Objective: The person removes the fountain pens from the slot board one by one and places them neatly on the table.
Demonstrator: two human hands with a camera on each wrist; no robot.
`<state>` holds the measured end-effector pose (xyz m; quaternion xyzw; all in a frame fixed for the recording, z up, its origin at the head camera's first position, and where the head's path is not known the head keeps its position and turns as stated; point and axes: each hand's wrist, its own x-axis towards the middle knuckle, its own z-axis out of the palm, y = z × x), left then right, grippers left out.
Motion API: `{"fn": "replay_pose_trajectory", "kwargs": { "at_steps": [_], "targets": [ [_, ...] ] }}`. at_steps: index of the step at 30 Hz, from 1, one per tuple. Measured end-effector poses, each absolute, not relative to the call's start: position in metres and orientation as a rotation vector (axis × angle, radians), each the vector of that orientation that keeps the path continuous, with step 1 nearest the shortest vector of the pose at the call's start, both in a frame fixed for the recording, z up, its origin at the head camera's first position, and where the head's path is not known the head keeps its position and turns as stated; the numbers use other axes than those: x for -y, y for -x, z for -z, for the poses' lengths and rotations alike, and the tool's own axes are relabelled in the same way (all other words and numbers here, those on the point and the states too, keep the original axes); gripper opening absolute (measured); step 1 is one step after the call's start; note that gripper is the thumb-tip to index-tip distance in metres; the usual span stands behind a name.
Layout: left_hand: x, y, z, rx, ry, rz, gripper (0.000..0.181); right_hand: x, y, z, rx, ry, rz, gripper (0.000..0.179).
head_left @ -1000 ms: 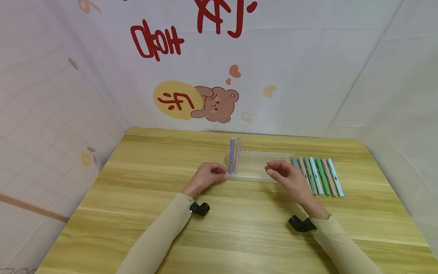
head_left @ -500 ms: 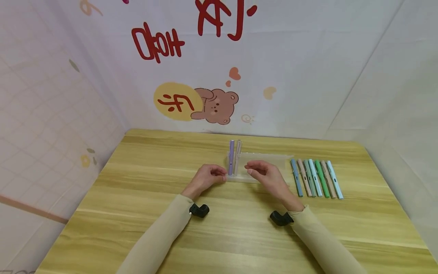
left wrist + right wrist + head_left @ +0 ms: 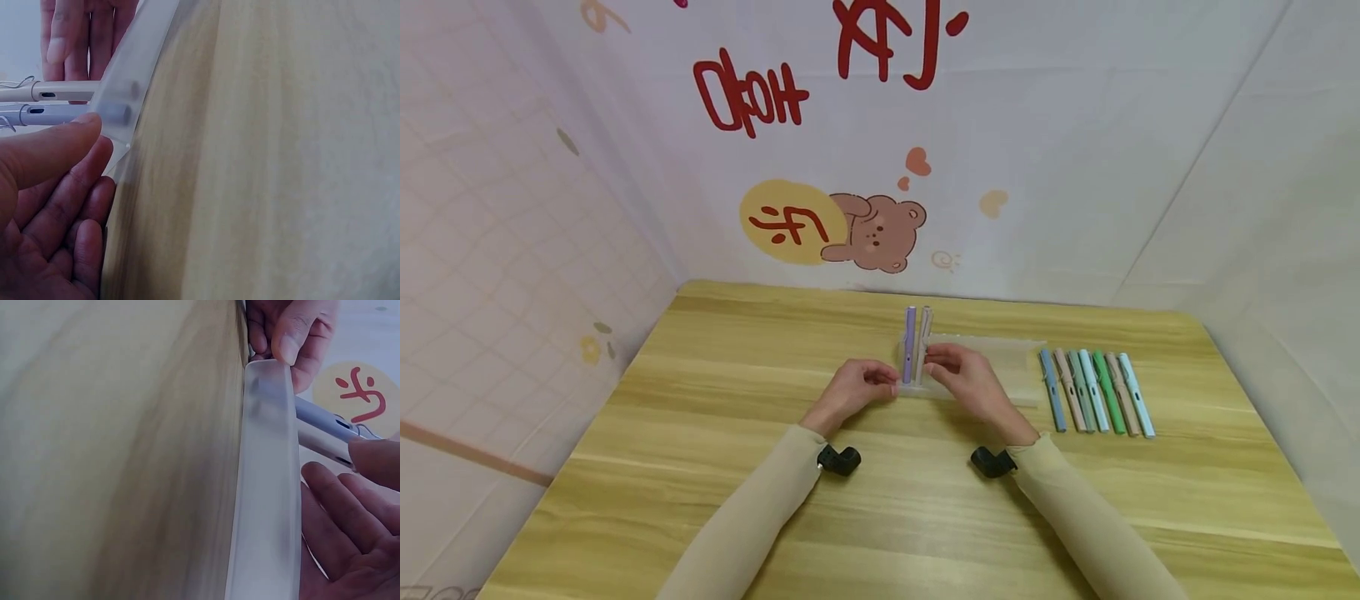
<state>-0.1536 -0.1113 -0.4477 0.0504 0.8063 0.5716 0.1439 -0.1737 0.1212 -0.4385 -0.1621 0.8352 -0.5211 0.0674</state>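
A clear, frosted pen stand [image 3: 977,395] holds two upright capped pens at its left end: a purple pen [image 3: 909,346] and a beige pen [image 3: 919,367]. My left hand [image 3: 856,385] grips the stand's left end, its thumb [image 3: 81,128] on the corner and the index finger below. Close beside the beige pen is my right hand [image 3: 967,377], its fingers [image 3: 337,512] extended and slightly spread behind the stand. Its thumb [image 3: 375,459] overlaps the beige pen in the right wrist view; contact cannot be told.
Several pens lie side by side on the wooden table [image 3: 880,517] right of the stand, among them a blue pen [image 3: 1052,390], a green pen [image 3: 1108,396] and a light-blue pen [image 3: 1137,398]. A printed cloth backdrop [image 3: 1045,142] rises behind the table.
My right hand has moved left along the stand, from near the loose pens to the beige pen. The left hand stays at the stand's left end.
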Motion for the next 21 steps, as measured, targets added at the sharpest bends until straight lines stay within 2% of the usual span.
{"fn": "replay_pose_trajectory", "kwargs": {
  "at_steps": [21],
  "targets": [
    [0.11,0.154,0.451,-2.332,-0.123,-1.617,0.018,-0.113,0.177,0.438,-2.576,0.386,1.596,0.028]
  ]
}}
